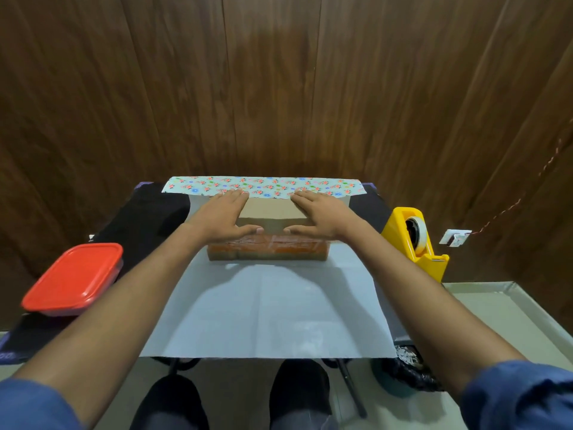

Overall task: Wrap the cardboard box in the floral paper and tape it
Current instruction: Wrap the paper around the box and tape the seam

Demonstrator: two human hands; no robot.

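Observation:
The cardboard box (266, 249) lies across the middle of the table on the floral paper (263, 311), whose plain white underside faces up toward me. The paper's far edge is folded over the top of the box, showing its flower print (263, 185). My left hand (224, 217) and my right hand (316, 215) lie flat on top of the box, fingers spread, fingertips pressing the folded floral edge. The thumbs point toward each other along the box's near top edge. The box's front face is orange-brown with shiny tape on it.
A yellow tape dispenser (414, 240) stands at the table's right edge. A container with a red lid (74, 279) sits at the left. A black cloth (139, 218) covers the table. A wood-panelled wall rises close behind. My knees show below the table's front edge.

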